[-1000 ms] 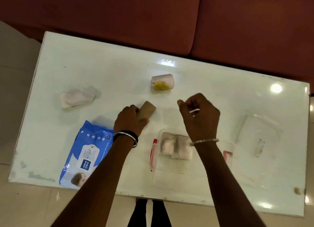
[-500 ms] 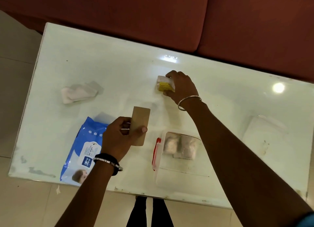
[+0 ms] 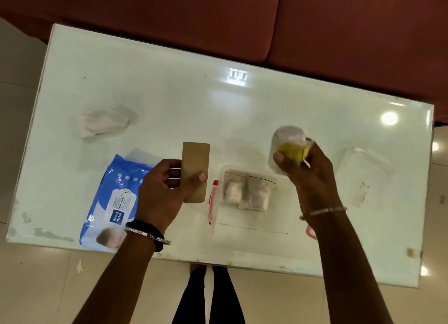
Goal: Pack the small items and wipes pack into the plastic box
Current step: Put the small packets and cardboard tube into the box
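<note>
Mid-packing: the left hand [image 3: 160,192] clamps a cardboard tube [image 3: 195,172], the right hand [image 3: 308,168] grips a white-and-yellow packet [image 3: 289,143] above the open plastic box [image 3: 252,229]. Next, lower both in; the wipes pack [image 3: 114,197] lies left of the tube.

Both forearms are bare from wrist to the lower edge of the view, with no sleeve showing. The left hand [image 3: 164,192] has at its wrist a thick black band [image 3: 145,228] and, lying against it, a thin silver bangle [image 3: 148,235] with a studded, glittering surface. The right hand [image 3: 308,171] has at its wrist a slim silver bangle [image 3: 324,211] of the same sparkling, beaded look, sitting loosely and slightly aslant. The thumbnails on both hands are short and pale. Below, between the arms, two legs in dark, close-fitting trousers [image 3: 208,297] show.
</note>
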